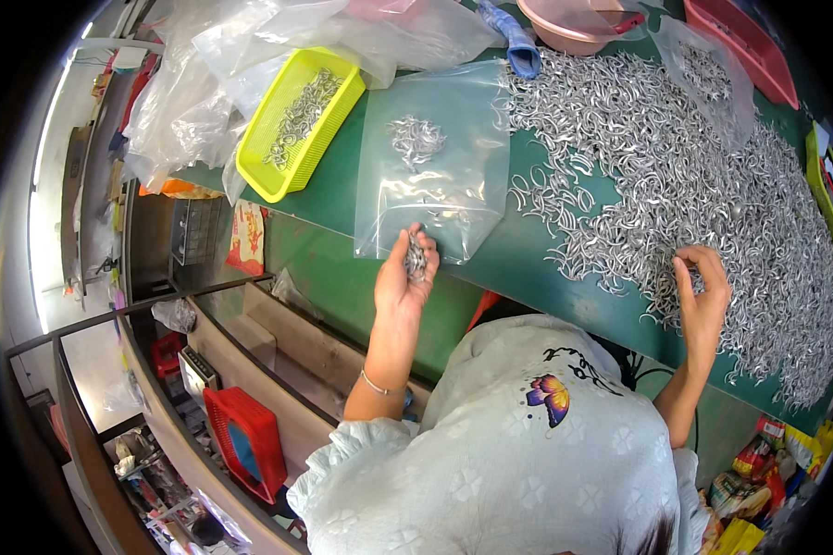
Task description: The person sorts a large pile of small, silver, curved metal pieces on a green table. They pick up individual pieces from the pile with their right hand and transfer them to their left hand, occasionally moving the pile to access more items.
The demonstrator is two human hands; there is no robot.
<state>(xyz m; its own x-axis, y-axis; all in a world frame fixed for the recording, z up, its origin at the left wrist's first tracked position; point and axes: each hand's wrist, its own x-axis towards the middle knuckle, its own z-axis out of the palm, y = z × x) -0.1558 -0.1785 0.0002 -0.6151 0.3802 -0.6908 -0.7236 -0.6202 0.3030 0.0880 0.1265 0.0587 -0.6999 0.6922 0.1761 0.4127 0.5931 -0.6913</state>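
Observation:
My left hand (409, 268) is cupped around several small curved silver metal pieces, at the near edge of a clear plastic bag (481, 176). That bag lies flat on the green table, and a small heap of the same metal pieces (417, 141) shows in its far half. Over to the right, my right hand (703, 291) is at the near side of a wide spread of curved metal pieces (639, 176). Its thumb and forefinger come together in a pinch; whatever sits between them is too small to make out.
A yellow-green basket (342, 102) with more metal pieces stands left of the bag. Clear plastic sheets (194, 102) are piled behind it. At the back are a blue sleeve (518, 46), a pink basin (565, 32) and a red tray (750, 55). A red crate (241, 435) sits on the lower-left shelving.

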